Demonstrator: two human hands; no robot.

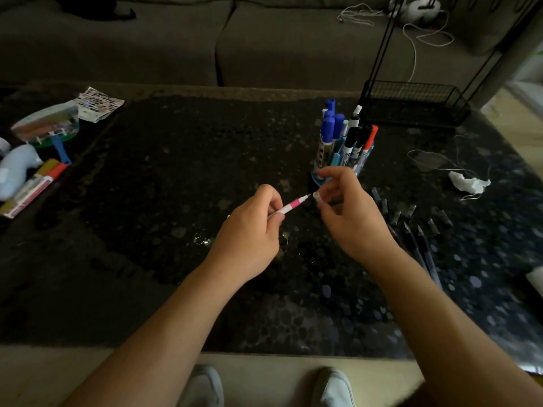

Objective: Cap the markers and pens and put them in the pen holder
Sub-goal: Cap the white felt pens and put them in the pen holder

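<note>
Down at the bottom edge, two pale shoes (202, 386) rest on a light floor, just short of the dark speckled table (132, 259). Above the table's middle the left hand (249, 227) pinches a pink and white marker (293, 204) by its barrel, thumb and fingers curled round it, the bare tip pointing up and to the right. Just beside that tip, with a small gap between them, the right hand (349, 210) pinches a pale cap (316, 196) between thumb and fingertips, its open mouth turned toward the marker.

To the right of the right wrist several dark pens (417, 242) lie on the table, with loose dark caps (408, 212) scattered just beyond them. Behind the right hand stands the blue pen holder (323, 179), its lower part partly hidden by the fingers; blue, black and red capped markers stand upright in it. Farther right lies a crumpled white tissue (468, 183). At the table's left edge sits a pack of coloured markers (32, 186) among other clutter. A black wire basket (411, 104) stands at the far right corner, and a grey sofa (176, 39) runs along behind the table
</note>
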